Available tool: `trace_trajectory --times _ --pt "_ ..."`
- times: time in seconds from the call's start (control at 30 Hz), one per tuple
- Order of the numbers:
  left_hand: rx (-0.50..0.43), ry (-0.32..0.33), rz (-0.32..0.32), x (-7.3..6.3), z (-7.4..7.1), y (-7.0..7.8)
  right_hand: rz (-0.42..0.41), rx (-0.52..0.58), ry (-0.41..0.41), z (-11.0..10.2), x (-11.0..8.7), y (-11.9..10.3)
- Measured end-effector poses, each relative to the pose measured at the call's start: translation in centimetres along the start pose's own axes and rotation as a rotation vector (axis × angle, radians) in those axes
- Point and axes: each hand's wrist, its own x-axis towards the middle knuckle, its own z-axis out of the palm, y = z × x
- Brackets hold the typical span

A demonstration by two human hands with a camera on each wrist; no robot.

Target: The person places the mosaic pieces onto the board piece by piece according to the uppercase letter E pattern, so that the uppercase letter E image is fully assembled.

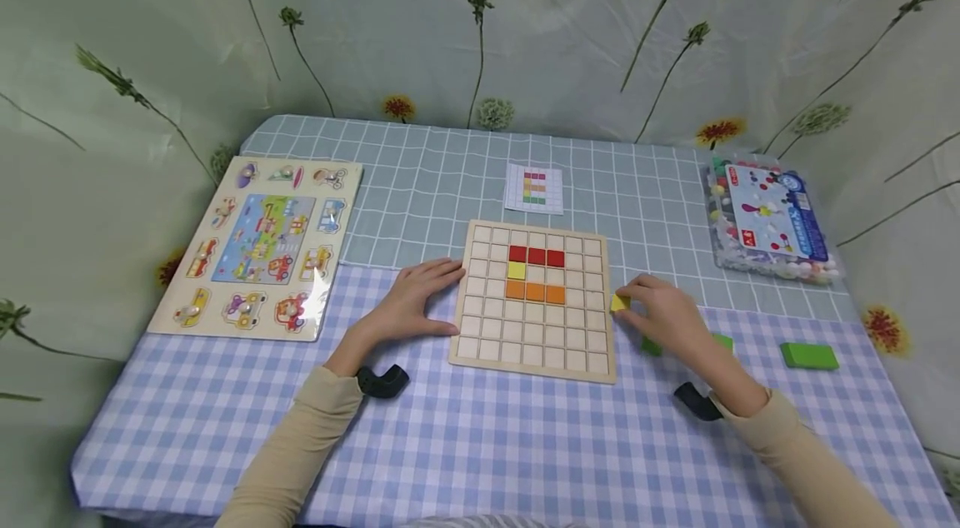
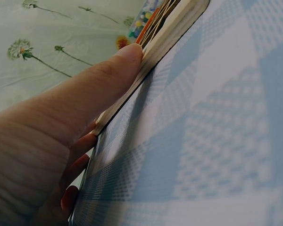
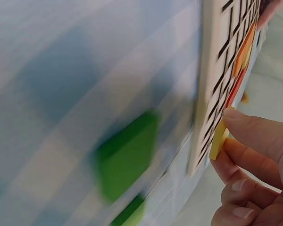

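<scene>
A square wooden grid board (image 1: 532,357) lies in front of the person. On it are three red tiles (image 1: 537,256) in a row, one yellow tile (image 1: 517,271) below the left red one, and a row of orange tiles (image 1: 535,292). The left hand (image 1: 405,303) rests at the board's left edge, thumb and fingers spread, with the thumb tip against the rim in the left wrist view. Just off the right edge, the right hand (image 1: 667,316) pinches a yellow tile (image 3: 219,136) between thumb and fingers. Green blocks (image 1: 651,346) lie partly hidden beneath that hand.
Behind the board sits a paper card (image 1: 534,189) with a coloured grid pattern. A picture puzzle board (image 1: 330,307) with knobbed pieces lies at left. At back right stands a clear box (image 1: 776,211) of colourful pieces. Another green block (image 1: 809,356) is farther right.
</scene>
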Motion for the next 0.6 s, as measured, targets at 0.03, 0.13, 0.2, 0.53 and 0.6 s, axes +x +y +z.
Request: trace_trajectory --times 0.03,0.13,0.2,0.53,0.6 --pt "0.000 -0.001 -0.001 0.0 0.0 0.0 -0.011 0.002 0.004 0.1 0.3 -0.4" --pt "-0.003 -0.007 -0.004 0.1 0.1 -0.1 -0.051 0.010 0.030 0.6 1.0 -1.4" --pt "-0.011 -0.009 -0.007 0.1 0.2 -0.1 -0.078 0.013 0.041 1.0 1.4 -2.2" --pt "-0.014 -0.008 -0.003 -0.1 0.2 0.0 -0.126 0.067 0.014 2.3 3.0 -5.7" --pt "-0.009 0.003 0.006 -0.1 0.1 0.0 -0.137 0.084 0.019 2.4 3.3 -6.1"
